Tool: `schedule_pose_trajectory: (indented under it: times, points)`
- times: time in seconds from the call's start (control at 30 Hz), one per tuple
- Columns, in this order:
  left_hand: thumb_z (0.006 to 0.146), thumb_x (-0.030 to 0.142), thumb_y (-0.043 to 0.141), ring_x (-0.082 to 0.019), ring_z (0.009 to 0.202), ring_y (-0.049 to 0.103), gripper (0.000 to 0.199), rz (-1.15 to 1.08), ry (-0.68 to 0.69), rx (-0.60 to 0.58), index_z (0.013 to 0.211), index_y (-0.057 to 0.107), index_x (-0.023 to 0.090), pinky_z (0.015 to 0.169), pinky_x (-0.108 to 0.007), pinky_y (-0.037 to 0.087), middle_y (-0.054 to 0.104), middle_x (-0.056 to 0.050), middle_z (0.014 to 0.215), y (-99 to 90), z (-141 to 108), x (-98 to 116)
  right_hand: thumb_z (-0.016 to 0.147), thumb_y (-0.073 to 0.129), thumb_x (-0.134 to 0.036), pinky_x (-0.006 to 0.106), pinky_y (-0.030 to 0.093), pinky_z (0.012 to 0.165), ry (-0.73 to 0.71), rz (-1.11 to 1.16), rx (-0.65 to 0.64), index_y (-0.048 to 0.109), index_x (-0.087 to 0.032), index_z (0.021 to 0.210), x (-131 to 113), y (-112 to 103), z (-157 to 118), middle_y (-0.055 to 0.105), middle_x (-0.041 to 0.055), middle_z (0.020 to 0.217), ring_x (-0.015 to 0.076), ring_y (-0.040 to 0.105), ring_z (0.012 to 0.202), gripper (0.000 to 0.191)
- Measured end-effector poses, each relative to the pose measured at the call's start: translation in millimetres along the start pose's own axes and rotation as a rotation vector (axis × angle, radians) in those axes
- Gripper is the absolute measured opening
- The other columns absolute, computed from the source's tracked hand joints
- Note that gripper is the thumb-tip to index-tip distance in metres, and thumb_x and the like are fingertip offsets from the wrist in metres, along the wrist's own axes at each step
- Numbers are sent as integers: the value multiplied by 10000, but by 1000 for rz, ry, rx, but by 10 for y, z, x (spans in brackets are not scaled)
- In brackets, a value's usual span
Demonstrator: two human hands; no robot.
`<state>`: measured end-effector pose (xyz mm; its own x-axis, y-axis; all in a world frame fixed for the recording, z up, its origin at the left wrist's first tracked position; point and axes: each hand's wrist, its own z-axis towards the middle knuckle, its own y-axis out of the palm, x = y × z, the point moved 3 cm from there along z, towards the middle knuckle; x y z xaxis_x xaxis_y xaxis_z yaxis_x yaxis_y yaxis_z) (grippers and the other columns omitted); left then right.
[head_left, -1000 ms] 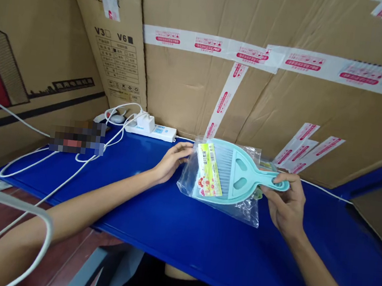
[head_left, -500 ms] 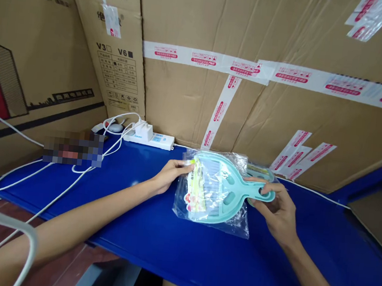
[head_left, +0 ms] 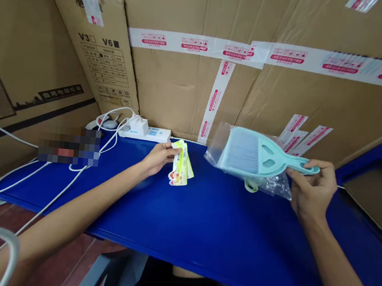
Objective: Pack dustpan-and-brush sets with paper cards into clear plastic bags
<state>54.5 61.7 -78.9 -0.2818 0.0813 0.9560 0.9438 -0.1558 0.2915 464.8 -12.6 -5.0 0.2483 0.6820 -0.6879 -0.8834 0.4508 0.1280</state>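
Observation:
My left hand (head_left: 159,159) pinches a folded yellow-green printed card label (head_left: 181,165) above the blue table. My right hand (head_left: 313,192) grips the handle end of a light teal dustpan (head_left: 274,158), raised over the table's right half. A small brush with pale blue bristles (head_left: 243,150) lies against the pan. Clear plastic wrapping (head_left: 215,146) hangs loosely around the pan and brush. Beneath them, a light green looped item (head_left: 250,185) shows in part; what it belongs to is hidden.
On the blue tabletop (head_left: 201,235), a white power strip (head_left: 159,134) with a plugged-in adapter sits at the back left. White cables (head_left: 71,180) run down the left side. Large cardboard boxes (head_left: 169,86) wall in the back and left. A blurred patch (head_left: 69,146) covers something beside the cables.
My left hand has drawn the card label out of the wrapped set and moved left. My right hand has carried the dustpan, brush and wrapping to the right and slightly up.

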Motion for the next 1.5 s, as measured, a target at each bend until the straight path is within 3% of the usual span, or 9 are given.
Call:
schedule_pose_trajectory:
  times: [0.23,0.37,0.53,0.77,0.93,1.1,1.23,1.4,1.5]
  points:
    - [727,374,945,-252,869,747,371,424,180,-163,1022,820,186,772,-369,583,807,-107,1015,451,-286,-367,653,957,-313,429,638,745,63,27,-12,534,-304,842,121,39,-31,628,-14,792,226,690,730,464]
    - [889,444,803,-254,1073,707,343,438,480,40,1139,763,213,949,-395,564,756,-106,1198,351,-280,-49,705,933,-344,452,659,703,53,-20,-186,531,-301,897,89,188,-220,712,8,905,274,750,810,448]
    - [928,439,762,-209,979,678,315,331,609,11,1137,690,214,871,-342,546,713,-78,1096,224,-248,275,822,867,-376,439,670,736,53,-71,-424,485,-289,913,-71,409,-450,791,69,1146,301,787,990,403]
    - [753,371,891,-272,1253,579,573,294,460,101,1239,621,229,987,-374,512,620,-100,1292,295,-262,69,841,866,-281,437,661,836,26,-1,-466,533,-278,884,-183,575,-642,793,89,1212,281,786,1055,336]
    - [823,372,760,-201,1001,654,391,135,318,211,1141,603,208,861,-328,528,654,-54,1090,159,-152,102,785,906,-249,345,643,729,43,48,-359,546,-261,864,-214,564,-637,799,81,1192,257,794,1015,370]
    - [890,447,681,-238,777,672,327,758,74,-64,1062,605,179,752,-398,541,703,-63,860,372,-408,-4,696,970,-310,248,504,439,59,-130,-38,533,-254,842,-207,380,-485,745,-4,838,182,726,628,464]
    - [872,688,693,-432,1264,595,813,1198,296,-220,1469,499,170,993,-609,527,667,-190,1296,724,-884,-157,654,998,-341,286,594,560,29,-128,86,535,-253,831,-122,290,-382,700,-24,786,203,748,693,504]
    - [882,295,708,-361,1429,485,851,1127,447,-615,1618,286,228,1173,-575,462,473,-169,1608,885,-1069,-276,672,986,-348,330,647,695,57,-63,103,536,-243,862,-23,255,-340,717,-22,803,235,796,808,500]
    - [841,198,694,-348,1470,468,847,1121,432,-643,1598,317,233,1178,-549,468,462,-162,1618,792,-961,-213,683,978,-347,328,649,688,48,-68,108,533,-240,868,-21,222,-322,724,-19,816,231,797,803,494]
